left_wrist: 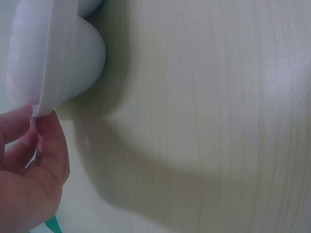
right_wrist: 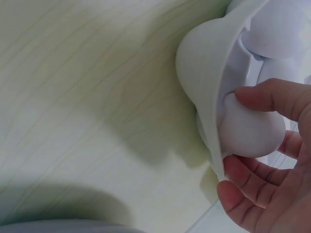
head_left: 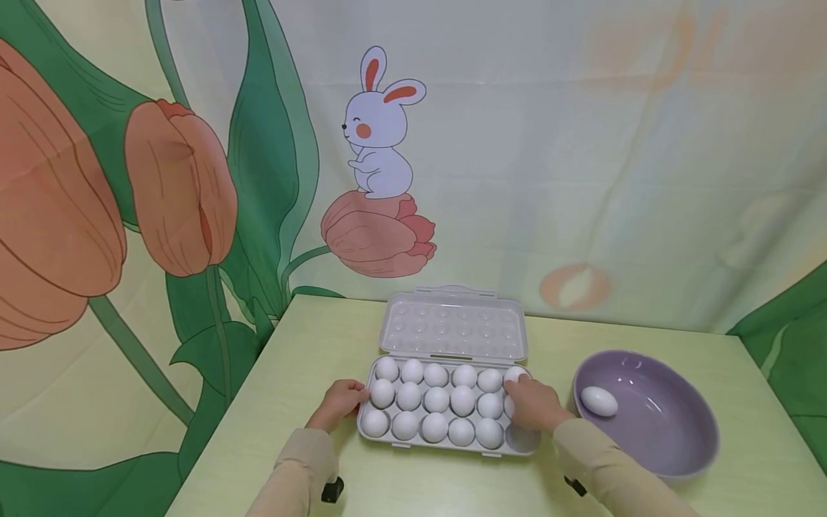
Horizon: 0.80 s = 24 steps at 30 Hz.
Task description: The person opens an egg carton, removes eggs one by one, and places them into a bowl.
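Observation:
An egg carton [head_left: 446, 446] of pale plastic lies open on the table, its lid [head_left: 454, 327] folded back toward the wall. White eggs [head_left: 436, 400] sit in its three rows; the front right hollow holds none. At the carton's left end, my left hand [head_left: 342, 403] pinches the rim [left_wrist: 47, 73] between thumb and fingers. My right hand [head_left: 538, 406] is over the right end, thumb and fingers around an egg [right_wrist: 255, 128] in the back right corner. In the head view that hand partly covers the eggs there.
To the right stands a purple bowl [head_left: 659, 438] with one white egg [head_left: 599, 401] inside, close to my right forearm. Behind the light wooden table [head_left: 310, 337] hangs a cloth [head_left: 517, 179] printed with tulips and a rabbit.

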### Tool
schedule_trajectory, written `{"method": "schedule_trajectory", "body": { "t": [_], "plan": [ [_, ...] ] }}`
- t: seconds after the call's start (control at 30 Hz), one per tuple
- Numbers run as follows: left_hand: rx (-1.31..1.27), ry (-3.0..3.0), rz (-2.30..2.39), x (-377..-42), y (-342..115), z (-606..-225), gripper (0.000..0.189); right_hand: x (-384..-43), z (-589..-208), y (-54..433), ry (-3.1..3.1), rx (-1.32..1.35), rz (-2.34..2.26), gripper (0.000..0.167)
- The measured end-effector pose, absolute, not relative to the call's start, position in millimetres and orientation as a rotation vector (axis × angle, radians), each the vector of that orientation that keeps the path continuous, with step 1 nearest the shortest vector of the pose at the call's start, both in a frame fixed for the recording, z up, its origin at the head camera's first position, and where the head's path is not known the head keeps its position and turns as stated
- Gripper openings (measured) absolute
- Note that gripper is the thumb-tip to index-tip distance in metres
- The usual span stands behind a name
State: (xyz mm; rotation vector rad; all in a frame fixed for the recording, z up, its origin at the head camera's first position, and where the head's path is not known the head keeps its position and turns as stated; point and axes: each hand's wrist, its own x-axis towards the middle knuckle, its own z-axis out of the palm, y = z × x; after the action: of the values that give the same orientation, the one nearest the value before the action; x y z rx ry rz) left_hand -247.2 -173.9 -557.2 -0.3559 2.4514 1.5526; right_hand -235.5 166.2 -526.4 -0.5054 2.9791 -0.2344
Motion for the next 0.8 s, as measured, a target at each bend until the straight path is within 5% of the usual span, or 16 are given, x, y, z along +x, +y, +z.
{"method": "schedule_trajectory", "body": {
  "t": [0.8],
  "plan": [
    [-0.361, 2.451, 1.532, -246.2, -173.0, -552.9, 0.015, -264.0, -457.2, 217.4, 2.826, -0.398, -0.906, 0.037]
  ]
}}
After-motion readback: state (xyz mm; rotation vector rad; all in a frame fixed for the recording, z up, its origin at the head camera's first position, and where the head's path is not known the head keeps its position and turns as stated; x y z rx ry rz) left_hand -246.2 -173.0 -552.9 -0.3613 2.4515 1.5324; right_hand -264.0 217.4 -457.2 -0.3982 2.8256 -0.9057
